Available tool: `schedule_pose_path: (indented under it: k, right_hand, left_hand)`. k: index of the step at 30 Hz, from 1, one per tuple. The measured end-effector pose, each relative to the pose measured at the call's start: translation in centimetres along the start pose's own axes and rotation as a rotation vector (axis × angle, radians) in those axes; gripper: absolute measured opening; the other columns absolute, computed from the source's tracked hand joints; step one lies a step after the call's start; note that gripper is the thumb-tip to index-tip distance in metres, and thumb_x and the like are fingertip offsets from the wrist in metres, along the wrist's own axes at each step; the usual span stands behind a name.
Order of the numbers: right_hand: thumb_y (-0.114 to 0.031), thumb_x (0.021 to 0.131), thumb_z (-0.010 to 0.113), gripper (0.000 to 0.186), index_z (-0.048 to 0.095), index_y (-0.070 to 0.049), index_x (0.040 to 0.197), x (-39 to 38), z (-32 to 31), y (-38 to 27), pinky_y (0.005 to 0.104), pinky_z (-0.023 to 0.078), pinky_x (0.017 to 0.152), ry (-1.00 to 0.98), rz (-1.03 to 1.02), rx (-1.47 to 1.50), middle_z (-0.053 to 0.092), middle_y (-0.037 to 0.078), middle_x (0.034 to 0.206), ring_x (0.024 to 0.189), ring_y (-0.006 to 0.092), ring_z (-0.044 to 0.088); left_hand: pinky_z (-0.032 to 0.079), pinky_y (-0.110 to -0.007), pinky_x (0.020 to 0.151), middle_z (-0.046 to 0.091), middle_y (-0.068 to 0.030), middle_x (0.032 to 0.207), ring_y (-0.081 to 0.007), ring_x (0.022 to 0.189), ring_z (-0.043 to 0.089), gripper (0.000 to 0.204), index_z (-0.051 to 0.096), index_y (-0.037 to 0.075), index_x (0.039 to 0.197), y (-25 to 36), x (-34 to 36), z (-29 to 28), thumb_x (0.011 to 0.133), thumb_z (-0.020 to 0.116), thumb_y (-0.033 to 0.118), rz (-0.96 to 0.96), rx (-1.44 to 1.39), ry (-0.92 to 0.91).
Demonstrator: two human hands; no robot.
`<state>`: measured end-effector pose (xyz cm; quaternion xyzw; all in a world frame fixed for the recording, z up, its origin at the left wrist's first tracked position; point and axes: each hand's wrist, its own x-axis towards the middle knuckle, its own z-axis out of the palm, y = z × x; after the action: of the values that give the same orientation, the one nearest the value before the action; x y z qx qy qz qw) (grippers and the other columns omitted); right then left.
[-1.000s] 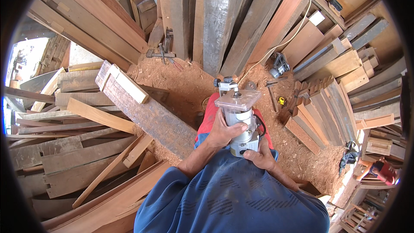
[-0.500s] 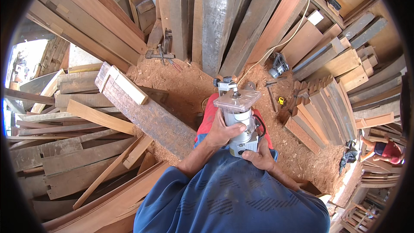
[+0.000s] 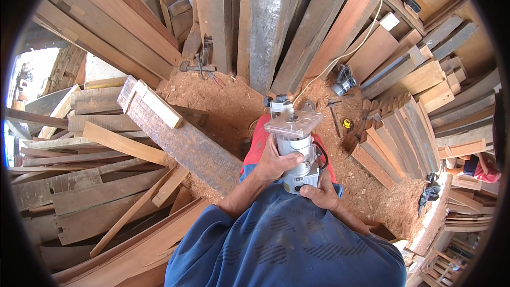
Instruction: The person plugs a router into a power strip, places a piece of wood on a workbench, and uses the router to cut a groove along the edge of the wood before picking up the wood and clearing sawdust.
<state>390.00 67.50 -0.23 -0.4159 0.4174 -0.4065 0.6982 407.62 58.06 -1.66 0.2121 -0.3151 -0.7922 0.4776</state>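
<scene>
Close to my body I hold a trim router (image 3: 297, 165) upside down, its clear plastic base (image 3: 292, 123) facing up. My left hand (image 3: 277, 160) wraps round the silver-grey motor body, thumb across its front. Lower down, my right hand (image 3: 320, 191) grips the motor's end cap, with the thumb beside a dark round switch. Above the base the collet and bit (image 3: 287, 112) look smeared, as if spinning. A black cord loops out on the right side of the body.
A thick weathered plank (image 3: 180, 137) slants at the left, carrying a pale wood strip (image 3: 156, 105). Stacked boards (image 3: 101, 191) fill the left. A second power tool (image 3: 344, 81), a yellow tape measure (image 3: 347, 124) and hand tools (image 3: 200, 67) lie on sawdust. Another person (image 3: 481, 169) is at far right.
The router's collet and bit were sharp before and are now blurred. Both my hands keep nearly the same grip and place. The person at far right has shifted posture.
</scene>
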Motion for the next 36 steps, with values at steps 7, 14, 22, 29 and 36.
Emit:
schedule_pose_path:
  k: [7,14,22,29,36]
  right_hand:
    - [-0.029,0.088,0.082,0.074,0.042,0.003,0.142,0.1,0.3,0.1,0.0366,0.045,0.104,0.027,-0.028,-0.009,0.056,0.01,0.129,0.12,0.0187,0.055]
    - [-0.03,0.089,0.081,0.078,0.039,0.004,0.145,0.3,0.6,-0.3,0.0364,0.047,0.103,0.042,-0.071,-0.028,0.056,0.01,0.13,0.12,0.0186,0.056]
    - [-0.03,0.088,0.082,0.081,0.037,0.003,0.146,0.1,0.2,0.3,0.0364,0.046,0.103,0.026,-0.036,0.022,0.055,0.01,0.131,0.12,0.0187,0.056]
    - [-0.03,0.088,0.082,0.079,0.038,0.003,0.145,0.3,0.3,-0.2,0.036,0.046,0.103,0.011,-0.016,0.034,0.055,0.01,0.13,0.119,0.0183,0.056]
    - [-0.03,0.088,0.082,0.079,0.039,0.003,0.144,0.3,0.3,-0.3,0.0355,0.047,0.102,0.001,-0.037,-0.002,0.056,0.01,0.129,0.118,0.0178,0.056]
  left_hand:
    - [0.056,-0.035,0.09,0.069,-0.0068,0.112,-0.0137,0.1,0.067,0.066,0.054,0.001,0.132,-0.4,-0.1,0.2,0.076,0.087,0.009,-0.002,0.052,0.103]
    - [0.056,-0.034,0.089,0.068,-0.0053,0.108,-0.0129,0.097,0.067,0.066,0.053,0.002,0.131,-0.4,0.3,0.4,0.075,0.088,0.01,0.002,0.082,0.1]
    - [0.056,-0.034,0.087,0.069,-0.0043,0.106,-0.0121,0.095,0.067,0.062,0.055,0.003,0.127,-0.3,0.2,0.5,0.075,0.088,0.01,0.007,0.089,0.082]
    - [0.056,-0.033,0.085,0.069,-0.0046,0.106,-0.0121,0.094,0.067,0.06,0.056,0.003,0.127,-0.4,0.3,0.4,0.077,0.088,0.012,-0.006,0.029,0.103]
    - [0.056,-0.034,0.085,0.069,-0.0051,0.106,-0.0129,0.094,0.067,0.059,0.056,0.002,0.126,0.2,0.2,0.9,0.078,0.087,0.015,0.016,0.032,0.111]
